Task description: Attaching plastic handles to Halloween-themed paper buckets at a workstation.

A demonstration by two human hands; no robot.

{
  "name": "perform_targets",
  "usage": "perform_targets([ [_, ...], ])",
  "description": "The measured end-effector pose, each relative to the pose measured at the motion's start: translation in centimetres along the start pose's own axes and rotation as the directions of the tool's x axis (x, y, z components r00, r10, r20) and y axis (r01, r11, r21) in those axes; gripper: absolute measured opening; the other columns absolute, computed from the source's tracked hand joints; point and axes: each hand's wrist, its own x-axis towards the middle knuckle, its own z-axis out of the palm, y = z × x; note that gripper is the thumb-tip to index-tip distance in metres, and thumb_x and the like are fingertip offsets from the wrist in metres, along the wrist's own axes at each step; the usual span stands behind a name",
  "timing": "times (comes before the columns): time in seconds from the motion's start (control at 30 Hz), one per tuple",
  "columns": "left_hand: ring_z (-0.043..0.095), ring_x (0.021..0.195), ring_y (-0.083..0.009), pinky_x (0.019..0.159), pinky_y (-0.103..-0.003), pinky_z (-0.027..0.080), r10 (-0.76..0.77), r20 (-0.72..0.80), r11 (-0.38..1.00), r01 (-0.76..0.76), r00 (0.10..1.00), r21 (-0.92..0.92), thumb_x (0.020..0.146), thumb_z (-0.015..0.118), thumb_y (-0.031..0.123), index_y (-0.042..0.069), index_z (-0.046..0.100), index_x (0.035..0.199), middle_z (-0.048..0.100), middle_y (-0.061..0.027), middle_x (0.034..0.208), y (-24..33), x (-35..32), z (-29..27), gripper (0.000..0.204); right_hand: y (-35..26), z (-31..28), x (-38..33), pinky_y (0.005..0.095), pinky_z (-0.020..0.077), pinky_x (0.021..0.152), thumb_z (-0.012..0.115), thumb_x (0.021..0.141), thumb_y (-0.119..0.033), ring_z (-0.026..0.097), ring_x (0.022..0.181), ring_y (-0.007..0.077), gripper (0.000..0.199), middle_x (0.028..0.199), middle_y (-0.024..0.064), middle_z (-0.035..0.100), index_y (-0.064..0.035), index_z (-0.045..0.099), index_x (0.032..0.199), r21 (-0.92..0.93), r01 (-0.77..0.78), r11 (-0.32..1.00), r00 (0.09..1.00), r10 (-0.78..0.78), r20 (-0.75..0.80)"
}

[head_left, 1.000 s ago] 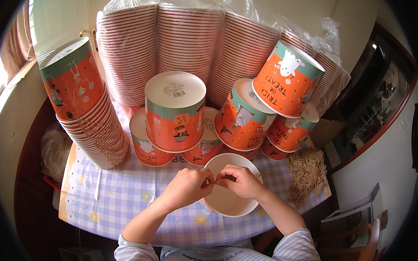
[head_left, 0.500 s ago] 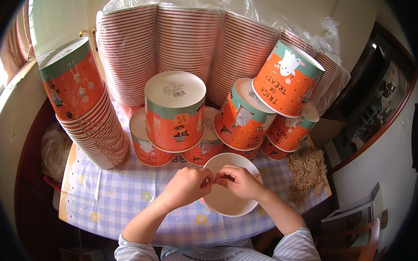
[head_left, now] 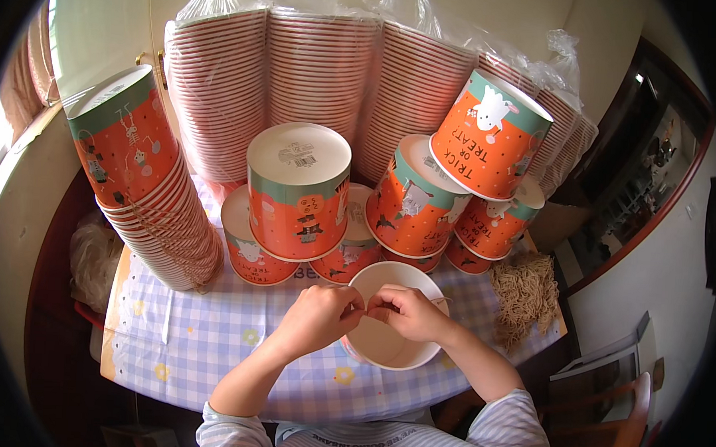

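From the head view, both hands meet over an open white bucket (head_left: 389,325) that stands upright on the bench (head_left: 209,337), near its front edge. The left hand (head_left: 322,314) comes in from the lower left, its fingers curled tight and pinched together at the tips, just above the bucket's rim. The right hand (head_left: 406,312) lies across the bucket's mouth, fingers likewise bent inward, its fingertips touching those of the left hand; whatever they pinch between them is too small to tell, though a thin pale strand (head_left: 441,300) shows by the right hand at the rim. The bench wears a checked cloth (head_left: 169,351) in pale blue with small yellow flowers. Behind the bucket stand several orange buckets turned upside down, the nearest one (head_left: 299,191) with its white base up, others (head_left: 415,202) leaning against one another to the right. At the left a tall tilted stack (head_left: 148,190) of nested buckets rests on the cloth. Along the back, long rows of nested buckets (head_left: 317,70) lie under clear plastic wrap. A heap of tan straw-like fibre (head_left: 527,291) sits at the bench's right edge.
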Motion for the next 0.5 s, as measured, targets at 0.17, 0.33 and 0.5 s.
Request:
perform_targets([
  [0.17, 0.063, 0.064, -0.0272, 0.061, -0.035, 0.051, 0.01, -0.008, 1.0, -0.01, 1.0, -0.005, 0.072, 0.06, 0.009, 0.001, 0.062, 0.079, 0.063, -0.0132, 0.068, -0.11, 0.01, 0.01, 0.01, -0.29, 0.02, 0.03, 0.0272, 0.0455, 0.067, 0.059, 0.082, -0.006, 0.057, 0.075, 0.015, 0.007, 0.081, 0.0071, 0.058, -0.0003, 0.059, 0.085, 0.003, -0.011, 1.0, 1.0, 0.011, -0.001],
  [0.33, 0.063, 0.064, -0.0279, 0.06, -0.035, 0.05, -0.004, -0.013, 0.999, 0.004, 1.0, -0.05, 0.073, 0.06, 0.009, 0.001, 0.062, 0.079, 0.062, -0.0141, 0.067, -0.24, 0.13, 0.13, 0.01, -0.43, 0.0, -0.02, 0.0273, 0.0454, 0.065, 0.058, 0.082, -0.005, 0.058, 0.075, 0.0159, 0.005, 0.081, 0.0075, 0.058, -0.0001, 0.058, 0.084, -0.006, 0.005, 1.0, 1.0, -0.005, -0.014],
  [0.5, 0.062, 0.063, -0.0306, 0.06, -0.038, 0.05, 0.021, -0.059, 1.0, -0.02, 0.998, 0.017, 0.073, 0.059, 0.009, 0.001, 0.062, 0.076, 0.061, -0.0157, 0.067, -0.67, 0.12, 0.59, 0.009, -0.89, 0.08, -0.07, 0.0289, 0.0457, 0.063, 0.058, 0.078, 0.001, 0.058, 0.072, 0.0197, 0.002, 0.078, 0.0085, 0.056, 0.0001, 0.058, 0.08, -0.117, 0.117, 0.986, 0.99, -0.125, -0.066],
])
